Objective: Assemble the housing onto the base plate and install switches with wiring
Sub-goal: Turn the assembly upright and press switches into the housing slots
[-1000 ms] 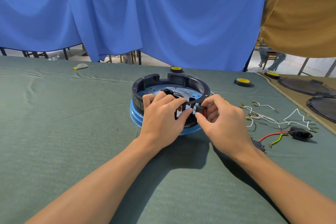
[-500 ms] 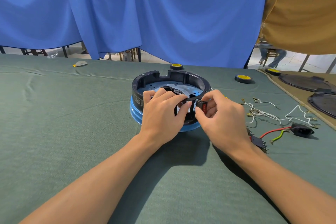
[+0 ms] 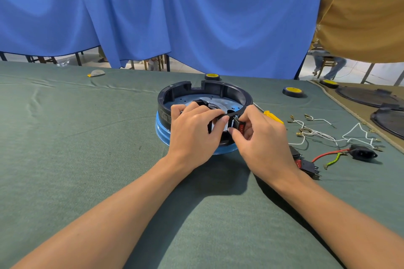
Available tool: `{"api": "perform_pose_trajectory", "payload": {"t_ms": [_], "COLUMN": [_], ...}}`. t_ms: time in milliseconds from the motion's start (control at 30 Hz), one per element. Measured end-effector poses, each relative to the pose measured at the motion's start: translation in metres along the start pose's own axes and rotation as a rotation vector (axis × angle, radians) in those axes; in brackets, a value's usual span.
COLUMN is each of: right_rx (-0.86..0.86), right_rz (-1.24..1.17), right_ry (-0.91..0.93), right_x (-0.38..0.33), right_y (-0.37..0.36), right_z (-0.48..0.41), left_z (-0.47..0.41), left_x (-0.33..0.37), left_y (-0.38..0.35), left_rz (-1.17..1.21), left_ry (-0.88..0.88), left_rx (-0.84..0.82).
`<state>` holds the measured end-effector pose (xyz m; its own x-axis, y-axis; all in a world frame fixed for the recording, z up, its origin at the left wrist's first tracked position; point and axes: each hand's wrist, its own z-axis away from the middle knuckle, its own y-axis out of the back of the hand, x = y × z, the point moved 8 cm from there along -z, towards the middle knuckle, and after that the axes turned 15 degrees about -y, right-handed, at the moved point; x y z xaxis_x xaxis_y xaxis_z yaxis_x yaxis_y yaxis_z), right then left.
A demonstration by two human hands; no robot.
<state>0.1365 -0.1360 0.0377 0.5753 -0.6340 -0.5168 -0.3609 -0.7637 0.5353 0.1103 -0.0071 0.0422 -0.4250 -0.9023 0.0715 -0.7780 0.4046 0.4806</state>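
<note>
A small black, red-faced rocker switch (image 3: 239, 125) is being pinched tight by the right hand (image 3: 261, 140) at the near wall of the round black plastic housing (image 3: 227, 90), which is sitting on a blue round base (image 3: 162, 132). Left of that grip, the left hand (image 3: 193, 132) is clasping the wall.

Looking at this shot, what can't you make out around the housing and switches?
All in the head view:
1. The slot in the black ring-shaped plastic housing for the small red-rocker switch is hidden by the left hand and right hand.
2. The printed label on the housing wall is too small to read.
3. The second black switch is partly behind the right wrist.
4. The dark round covers are cut off by the right edge.
</note>
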Motion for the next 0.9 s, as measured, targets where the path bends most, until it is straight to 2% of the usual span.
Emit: {"api": "perform_pose_trajectory", "payload": {"t_ms": [400,567,733,900], "right_rx": [-0.018,-0.109,-0.270,-0.286], "right_rz": [-0.028,-0.093,-0.251,-0.432], "right_ry": [-0.041,-0.048,-0.171,-0.332], "right_x": [0.002,0.002,0.016,0.026], "right_y": [-0.001,0.001,0.000,-0.005], "right_z": [-0.005,-0.008,-0.012,-0.015], "left_z": [-0.002,-0.003,-0.002,-0.002], "left_x": [0.003,0.003,0.000,-0.005], "left_y": [0.002,0.003,0.004,0.005], "left_rz": [0.011,0.012,0.004,0.025], "left_ry": [0.012,0.038,0.058,0.134], "left_rx": [0.001,0.031,0.046,0.069]}}
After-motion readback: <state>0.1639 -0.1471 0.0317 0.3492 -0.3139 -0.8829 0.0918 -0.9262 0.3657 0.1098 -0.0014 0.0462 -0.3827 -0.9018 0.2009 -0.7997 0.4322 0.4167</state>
